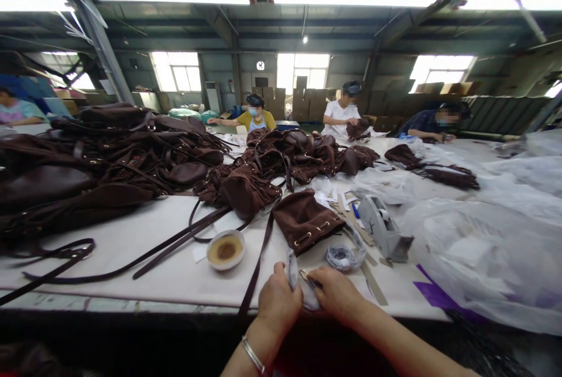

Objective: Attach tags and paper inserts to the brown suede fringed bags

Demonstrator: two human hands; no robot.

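Note:
At the near table edge my left hand [278,295] is closed on greyish translucent plastic wrap [291,266]. Close beside it, my right hand [337,290] has its fingers curled round a small dark piece with a gold-coloured metal loop [304,274], which looks like a strap clasp. Part of the plastic hangs between both hands. Just beyond them lies a brown suede bag [307,219] with gold eyelets along its opening, and a dark strap [257,266] runs from it to the table edge. A coil of plastic-wrapped strap [345,257] rests right of the bag.
Brown fringed bags are heaped at left [88,172] and centre [290,157]. A bowl of yellowish stuff [225,250] stands left of my hands. A grey tape dispenser [386,230] and clear plastic bags [492,260] are at right. Several people work across the table.

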